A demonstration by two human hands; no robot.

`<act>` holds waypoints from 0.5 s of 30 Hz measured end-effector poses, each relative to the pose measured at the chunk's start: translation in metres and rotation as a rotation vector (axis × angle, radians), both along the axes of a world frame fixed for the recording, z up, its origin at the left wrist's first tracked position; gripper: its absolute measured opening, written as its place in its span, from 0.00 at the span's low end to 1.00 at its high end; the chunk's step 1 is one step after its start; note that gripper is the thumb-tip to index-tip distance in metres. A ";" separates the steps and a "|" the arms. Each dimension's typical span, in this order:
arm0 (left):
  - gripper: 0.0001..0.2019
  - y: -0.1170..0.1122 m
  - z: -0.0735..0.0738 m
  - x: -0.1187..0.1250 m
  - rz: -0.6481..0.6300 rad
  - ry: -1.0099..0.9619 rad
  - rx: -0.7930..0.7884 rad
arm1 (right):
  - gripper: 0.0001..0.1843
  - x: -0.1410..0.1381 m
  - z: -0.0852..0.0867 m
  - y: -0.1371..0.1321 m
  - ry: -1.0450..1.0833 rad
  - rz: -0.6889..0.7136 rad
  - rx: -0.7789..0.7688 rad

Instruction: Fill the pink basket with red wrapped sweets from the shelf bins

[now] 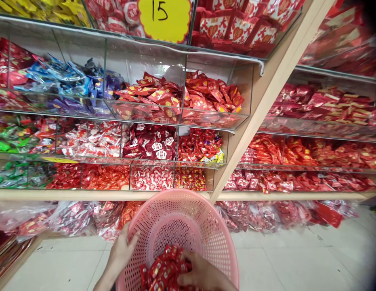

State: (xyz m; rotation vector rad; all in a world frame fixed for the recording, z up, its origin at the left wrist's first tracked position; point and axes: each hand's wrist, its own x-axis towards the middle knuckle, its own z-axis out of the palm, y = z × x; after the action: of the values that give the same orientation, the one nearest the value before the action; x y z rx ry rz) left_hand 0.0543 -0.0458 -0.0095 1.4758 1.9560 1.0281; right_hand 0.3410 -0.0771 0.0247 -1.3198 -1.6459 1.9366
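Observation:
A pink perforated plastic basket [222, 232] is tilted in front of me, its mouth facing up. My left hand [123, 247] grips the left side of its rim, thumb over the inside edge. A pile of red-wrapped candies [163, 271] lies in the near part of the basket. Inside it, my right hand [201, 271] is curled at the right side of the pile, with candies between thumb and fingers. How many it holds is hidden.
Tiered shelves with clear bins of wrapped sweets rise ahead, split by a wooden upright [251, 121]. A yellow price tag [164, 19] reads 15. Plastic bags of sweets [75, 218] sit beneath the bottom shelf board [85, 195]. Pale tiles [284, 258] cover the floor.

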 end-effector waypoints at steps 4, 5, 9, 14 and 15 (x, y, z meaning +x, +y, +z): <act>0.29 -0.001 0.001 0.000 -0.025 -0.022 -0.056 | 0.23 0.006 -0.003 0.007 0.104 -0.045 -0.156; 0.29 -0.001 0.002 0.000 -0.025 -0.025 -0.060 | 0.22 0.006 -0.005 0.007 0.112 -0.047 -0.173; 0.28 -0.001 0.004 0.000 -0.023 -0.031 -0.050 | 0.13 0.000 -0.011 0.000 0.084 0.036 -0.157; 0.28 -0.001 0.007 0.001 -0.020 -0.014 -0.052 | 0.12 -0.005 -0.012 -0.006 -0.044 0.072 -0.130; 0.28 -0.001 0.007 0.001 -0.019 -0.010 -0.048 | 0.13 -0.004 -0.011 -0.006 -0.064 0.063 -0.123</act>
State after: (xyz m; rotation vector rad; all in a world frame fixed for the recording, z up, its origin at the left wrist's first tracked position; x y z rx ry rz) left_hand 0.0554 -0.0470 -0.0020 1.4578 1.9421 0.9714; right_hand 0.3375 -0.0830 0.0136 -1.4047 -1.6395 2.0832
